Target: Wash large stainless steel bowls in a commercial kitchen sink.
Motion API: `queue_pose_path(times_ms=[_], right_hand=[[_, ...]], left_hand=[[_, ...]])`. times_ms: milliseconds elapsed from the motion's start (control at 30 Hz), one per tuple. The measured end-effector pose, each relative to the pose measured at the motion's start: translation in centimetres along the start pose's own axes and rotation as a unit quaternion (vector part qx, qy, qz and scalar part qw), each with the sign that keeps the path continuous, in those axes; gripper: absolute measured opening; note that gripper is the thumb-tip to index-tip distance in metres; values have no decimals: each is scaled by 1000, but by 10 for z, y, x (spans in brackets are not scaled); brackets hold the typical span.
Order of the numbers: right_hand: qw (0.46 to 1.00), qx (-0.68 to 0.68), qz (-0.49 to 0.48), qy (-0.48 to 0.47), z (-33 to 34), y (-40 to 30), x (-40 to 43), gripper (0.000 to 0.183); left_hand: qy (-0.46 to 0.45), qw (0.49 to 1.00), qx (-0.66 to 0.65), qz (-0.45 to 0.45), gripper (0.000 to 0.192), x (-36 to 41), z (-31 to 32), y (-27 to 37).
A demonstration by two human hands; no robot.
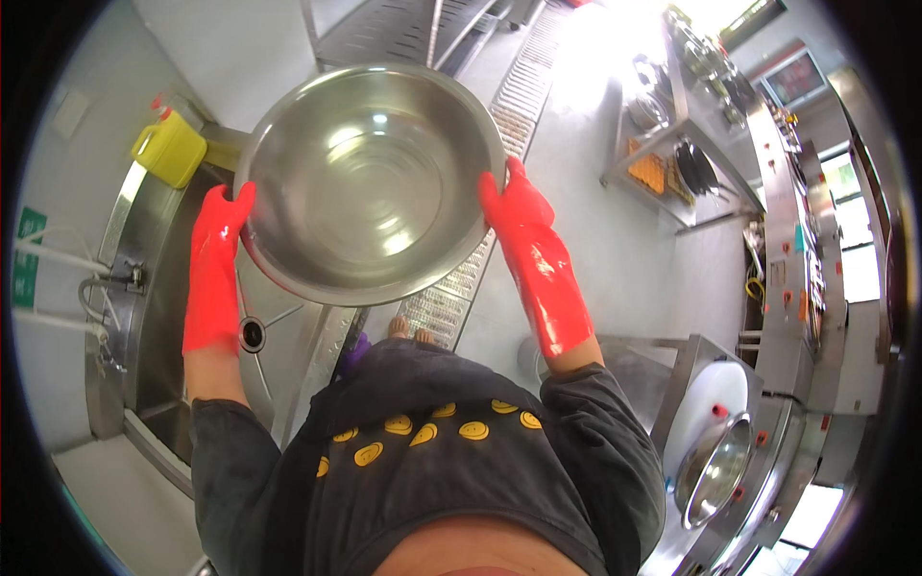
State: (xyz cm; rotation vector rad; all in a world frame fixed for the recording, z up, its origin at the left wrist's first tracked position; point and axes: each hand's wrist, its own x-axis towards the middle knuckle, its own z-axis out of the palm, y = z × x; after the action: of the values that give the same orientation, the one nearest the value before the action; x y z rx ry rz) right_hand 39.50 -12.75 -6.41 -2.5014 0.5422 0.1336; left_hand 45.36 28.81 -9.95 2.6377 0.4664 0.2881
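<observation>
A large round stainless steel basin (374, 183) is held up before me, its inside facing the camera. My left hand (222, 219), in a long red rubber glove, grips its left rim with the thumb over the edge. In a matching red glove, my right hand (517, 201) grips the right rim; the fingers behind the basin are hidden. Below and to the left lies a stainless steel sink (162, 338) with a round drain (252, 334). The basin looks bare inside, with light glinting off it.
A yellow plastic jerrycan (173, 150) stands at the sink's far corner. Taps and pipes (108, 277) line the left wall. A metal floor grating (446, 306) runs under the basin. At right are a steel shelf table (670, 158) and another steel bowl (717, 471) on a counter.
</observation>
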Motion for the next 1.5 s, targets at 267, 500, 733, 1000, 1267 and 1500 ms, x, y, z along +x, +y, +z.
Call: queue_pose_path(times_ms=[267, 500, 733, 1000, 1267, 1500], right_hand=[[960, -170, 54, 218, 21, 15, 12, 79], [943, -42, -3, 330, 39, 5, 28, 64], [919, 365, 132, -69, -1, 4, 13, 38], [867, 415, 173, -216, 106, -30, 13, 37], [735, 614, 8, -287, 125, -151, 130, 65], [649, 551, -102, -514, 150, -263, 82, 64]], left_hand=[[-278, 899, -336, 33, 50, 53, 74, -15], [-267, 868, -411, -78, 36, 76, 85, -82], [-219, 870, -434, -77, 40, 93, 96, -81], [-163, 914, -363, 82, 69, 109, -143, -29], [58, 973, -51, 219, 49, -66, -227, 154], [55, 842, 312, 436, 42, -133, -258, 156]])
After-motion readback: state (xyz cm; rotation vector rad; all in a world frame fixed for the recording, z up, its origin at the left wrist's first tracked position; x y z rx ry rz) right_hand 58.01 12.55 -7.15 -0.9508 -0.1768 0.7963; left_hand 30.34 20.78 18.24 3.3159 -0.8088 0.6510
